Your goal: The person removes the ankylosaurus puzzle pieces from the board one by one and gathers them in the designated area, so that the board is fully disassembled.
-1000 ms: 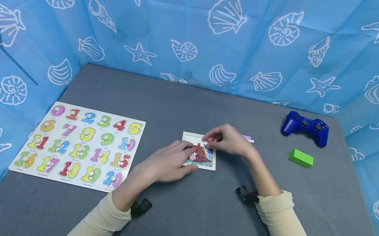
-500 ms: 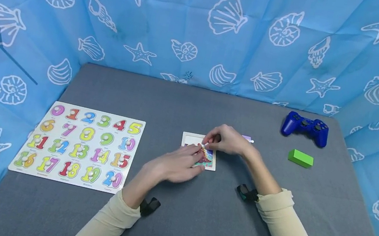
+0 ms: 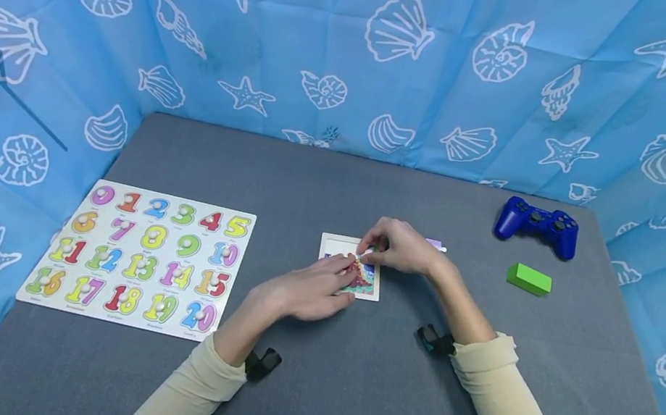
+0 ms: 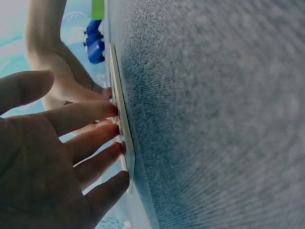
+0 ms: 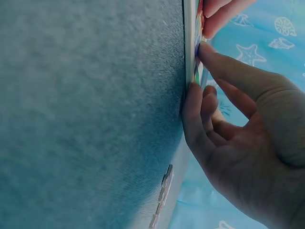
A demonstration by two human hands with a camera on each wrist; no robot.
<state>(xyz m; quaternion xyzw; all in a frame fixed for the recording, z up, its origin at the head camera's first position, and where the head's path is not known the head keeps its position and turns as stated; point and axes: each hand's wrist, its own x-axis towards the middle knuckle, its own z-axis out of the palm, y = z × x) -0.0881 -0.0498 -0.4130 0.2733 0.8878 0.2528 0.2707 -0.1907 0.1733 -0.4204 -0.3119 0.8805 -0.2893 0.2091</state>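
Note:
In the head view, a small jigsaw puzzle in a pale wooden frame [image 3: 339, 238] lies mid-table, with a colourful picture [image 3: 365, 287] partly covered by fingers. My left hand [image 3: 305, 292] rests its fingertips on this picture. Seen from the left wrist, the left fingers [image 4: 90, 140] are spread and nearly straight against the puzzle. At the puzzle's upper right, my right hand [image 3: 403, 246] pinches a small puzzle piece between thumb and index finger. The right wrist view shows the right hand [image 5: 243, 129] at the frame's edge; its fingers mostly hide the piece.
A purple piece [image 3: 435, 244] lies behind the right hand. Left on the table is a number board [image 3: 100, 236] with pegged numbers. To the right sit a green block [image 3: 529, 279] and a blue game controller [image 3: 537, 224]. A blue patterned curtain [image 3: 309, 35] surrounds the table.
My left hand has slid right and slightly forward over the puzzle picture, covering more of it. The right hand has stayed nearly in place at the puzzle's upper right.

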